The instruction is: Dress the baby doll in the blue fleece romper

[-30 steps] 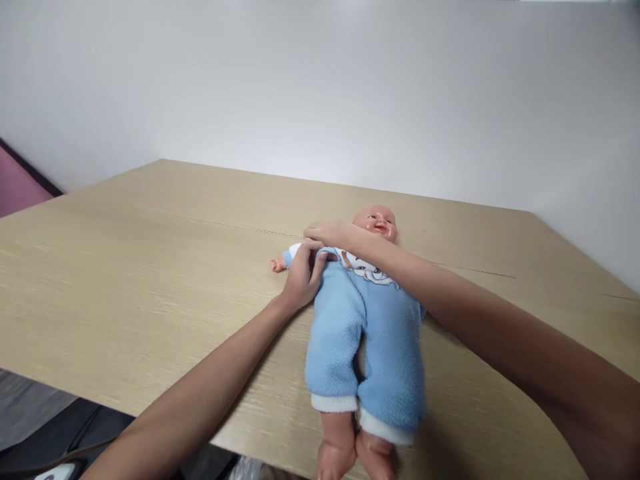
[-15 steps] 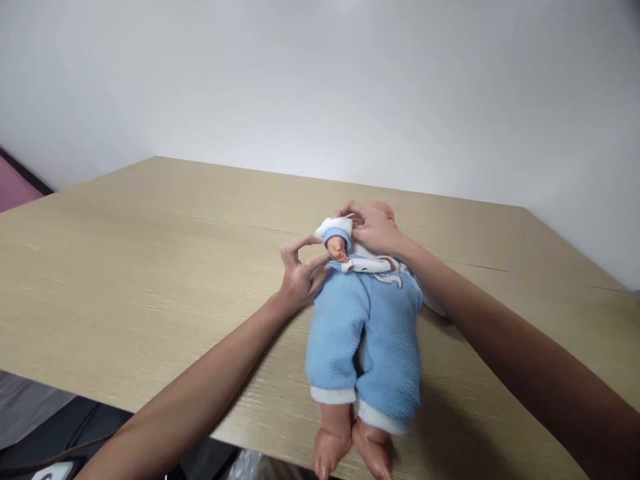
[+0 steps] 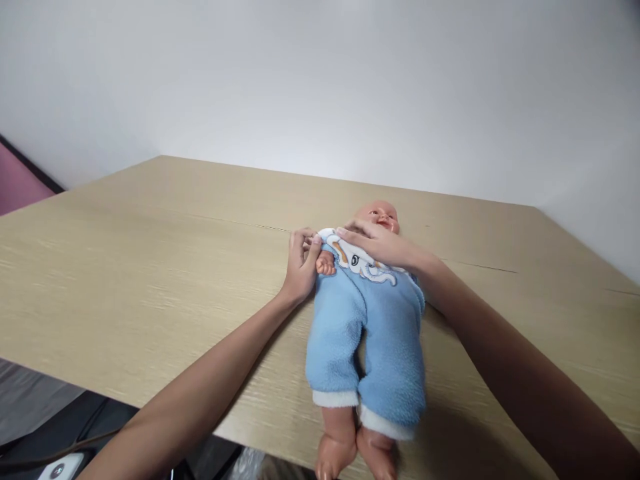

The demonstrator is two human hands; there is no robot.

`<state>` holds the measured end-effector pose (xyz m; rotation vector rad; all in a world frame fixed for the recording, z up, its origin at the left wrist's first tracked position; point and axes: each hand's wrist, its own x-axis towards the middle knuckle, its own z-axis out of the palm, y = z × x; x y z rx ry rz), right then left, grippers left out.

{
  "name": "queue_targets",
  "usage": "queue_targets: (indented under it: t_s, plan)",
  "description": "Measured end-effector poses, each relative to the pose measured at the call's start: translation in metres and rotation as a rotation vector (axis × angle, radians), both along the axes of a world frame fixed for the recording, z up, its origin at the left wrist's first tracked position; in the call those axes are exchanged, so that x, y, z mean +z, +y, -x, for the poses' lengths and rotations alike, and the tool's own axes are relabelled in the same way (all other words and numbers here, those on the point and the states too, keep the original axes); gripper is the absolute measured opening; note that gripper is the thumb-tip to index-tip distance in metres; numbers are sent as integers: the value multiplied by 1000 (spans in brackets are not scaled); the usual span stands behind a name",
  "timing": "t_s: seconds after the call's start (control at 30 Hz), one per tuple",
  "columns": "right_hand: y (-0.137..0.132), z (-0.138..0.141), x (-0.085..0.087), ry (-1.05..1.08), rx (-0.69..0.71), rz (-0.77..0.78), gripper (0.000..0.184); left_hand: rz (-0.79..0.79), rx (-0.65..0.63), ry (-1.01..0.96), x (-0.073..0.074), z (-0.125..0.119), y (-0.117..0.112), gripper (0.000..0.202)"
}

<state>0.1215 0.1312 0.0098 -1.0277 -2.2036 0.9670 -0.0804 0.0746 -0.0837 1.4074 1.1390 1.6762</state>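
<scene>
A baby doll (image 3: 370,320) in a blue fleece outfit lies on its back on the table, feet towards me. An elephant picture decorates its chest. My left hand (image 3: 303,263) has its thumb and fingers closed around the doll's sleeve (image 3: 327,235) on the left side, just above the small doll hand (image 3: 325,263). Across the upper chest, below the doll's head (image 3: 383,212), rests my right hand (image 3: 377,240) with fingers stretched towards the same sleeve. Part of the elephant is hidden under it.
The wooden table (image 3: 150,267) reaches back to a white wall (image 3: 320,87). Beyond its left edge is a pink surface (image 3: 25,183) with a dark border. Below the front edge, a white device (image 3: 63,467) and dark items are partly visible.
The doll's arm has been lowered from across the chest to its side, uncovering the elephant picture. The left hand has closed in on the sleeve, and the right hand now lies flatter on the chest.
</scene>
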Motion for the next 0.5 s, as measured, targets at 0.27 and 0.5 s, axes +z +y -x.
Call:
queue_targets:
  t_s: [0.27,0.5]
  plan:
    - [-17,-16,-25,121,45,-18,34,50,-102,-145,-11,3,15,37]
    - [-10,-20,-40,366,86,233,32,172,-156,-157,-15,13,18,36]
